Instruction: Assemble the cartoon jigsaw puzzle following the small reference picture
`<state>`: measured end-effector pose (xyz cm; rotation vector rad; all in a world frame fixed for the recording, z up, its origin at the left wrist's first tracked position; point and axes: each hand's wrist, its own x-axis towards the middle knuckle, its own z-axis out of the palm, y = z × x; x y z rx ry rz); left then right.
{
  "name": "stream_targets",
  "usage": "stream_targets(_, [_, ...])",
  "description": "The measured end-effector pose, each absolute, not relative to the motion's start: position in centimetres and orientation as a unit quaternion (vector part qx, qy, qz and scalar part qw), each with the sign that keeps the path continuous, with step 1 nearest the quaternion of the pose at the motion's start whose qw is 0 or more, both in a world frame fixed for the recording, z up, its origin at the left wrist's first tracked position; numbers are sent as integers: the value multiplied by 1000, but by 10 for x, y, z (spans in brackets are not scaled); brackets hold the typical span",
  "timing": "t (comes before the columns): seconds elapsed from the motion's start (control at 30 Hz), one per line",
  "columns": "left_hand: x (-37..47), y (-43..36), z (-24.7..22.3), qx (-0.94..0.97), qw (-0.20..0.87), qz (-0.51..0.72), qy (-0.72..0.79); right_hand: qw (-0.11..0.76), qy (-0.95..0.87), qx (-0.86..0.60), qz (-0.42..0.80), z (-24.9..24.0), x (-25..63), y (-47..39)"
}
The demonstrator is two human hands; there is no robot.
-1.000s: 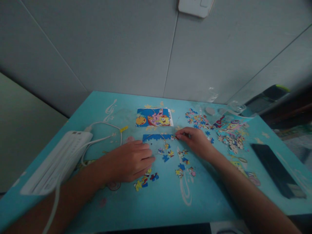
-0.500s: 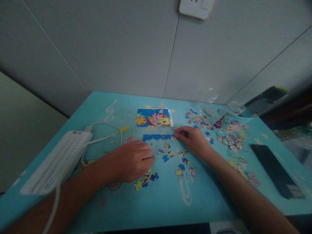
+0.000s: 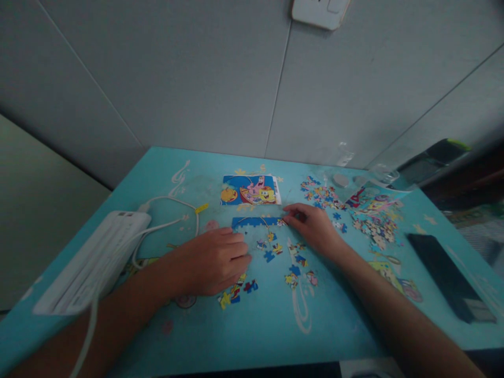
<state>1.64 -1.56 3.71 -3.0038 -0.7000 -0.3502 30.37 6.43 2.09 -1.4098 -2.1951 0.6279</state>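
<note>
My right hand (image 3: 309,223) has thumb and forefinger pinched at the right end of a joined blue strip of jigsaw puzzle (image 3: 255,222), on a small multicoloured puzzle piece (image 3: 282,222). Its other fingers are curled in. My left hand (image 3: 220,261) rests palm down on the table, left of and below the strip, its fingers loosely extended and nothing visible in them. Between the hands lie loose puzzle pieces (image 3: 269,256), and more sit by the left fingertips (image 3: 236,291). Above the strip is a picture card (image 3: 250,190) with yellow and pink cartoon figures.
A white power strip (image 3: 92,260) with a looping cable (image 3: 197,223) lies at left. At right are a heap of puzzle pieces (image 3: 376,231), a propped picture sheet (image 3: 374,198), a dark flat object (image 3: 449,275) and a clear container (image 3: 384,173). A grey wall (image 3: 197,79) stands behind.
Both hands keep almost the same place and pose. The whole view has shifted very slightly; the right fingers remain at the strip's right end.
</note>
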Motion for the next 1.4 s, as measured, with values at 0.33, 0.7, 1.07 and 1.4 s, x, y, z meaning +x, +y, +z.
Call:
stream_targets(0.33, [18,-17,41,-967,24,-114,-225,228,-804,-508,209,19,302,64])
stream_targets(0.7, [18,-17,40,-967,20,-118,-227,273,-796,-519,151,26,317,59])
stream_targets(1.07, [17,-16,37,-968,12,-125,-219,230,-829,-481,166,24,310,47])
stream_targets(1.4, [17,-18,35,-966,14,-125,-226,247,-821,-493,147,23,317,49])
